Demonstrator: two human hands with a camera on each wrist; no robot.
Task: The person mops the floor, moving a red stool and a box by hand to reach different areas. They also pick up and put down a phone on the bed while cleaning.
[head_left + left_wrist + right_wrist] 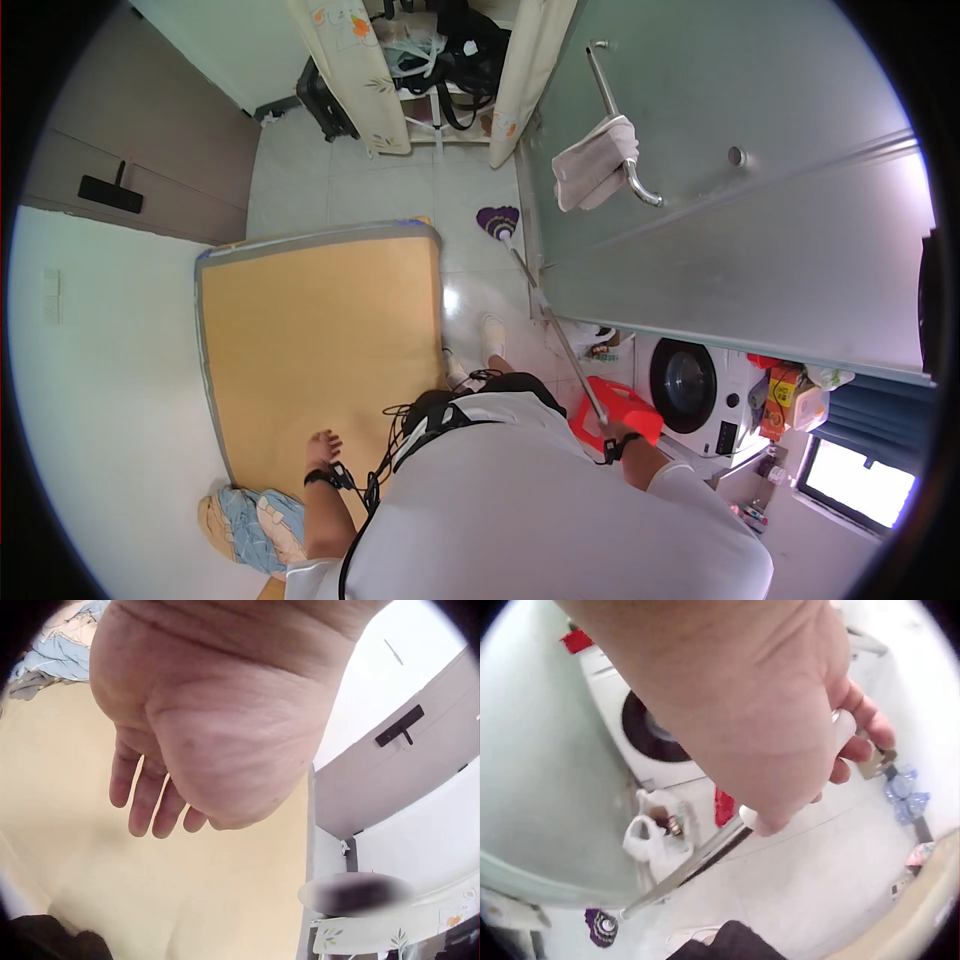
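My right hand [616, 432] grips the upper end of a long metal mop handle [566, 345]. In the right wrist view, the fingers of that hand curl round the handle's white grip [844, 729]. The handle slants forward to a purple, striped mop head [498, 221] on the tiled floor, beside the frosted glass wall. My left hand [323, 448] holds nothing. It hovers over the yellow mattress [320, 330], and its fingers hang loosely bent in the left wrist view.
A red plastic bin [640, 412] stands under the right hand, in front of the washing machine [735, 400]. White plastic bags [656, 844] lie by the glass wall [680, 230]. A towel [595, 165] hangs on its bar. Farther ahead are a curtained rack [520, 80] and a black suitcase [325, 105].
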